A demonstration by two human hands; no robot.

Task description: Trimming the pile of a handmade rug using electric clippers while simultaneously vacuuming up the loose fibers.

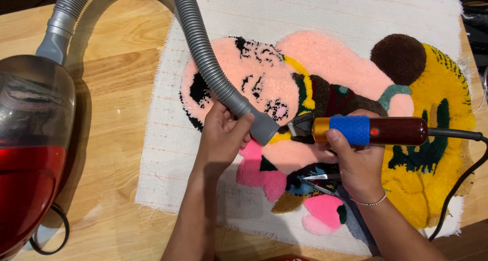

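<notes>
Both arms are bare, with no sleeves. The left hand [222,135] wears nothing at all. The right hand [356,162] has a thin, shiny bead bracelet [371,202] around its wrist.

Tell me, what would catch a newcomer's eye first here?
Probably the colourful tufted rug, pink, yellow and brown pile on white backing cloth, spread across the wooden table. At its middle, the left hand holds a grey vacuum hose nozzle beside an electric trimmer gripped by the right hand. The red vacuum cleaner sits at the far left.
</notes>
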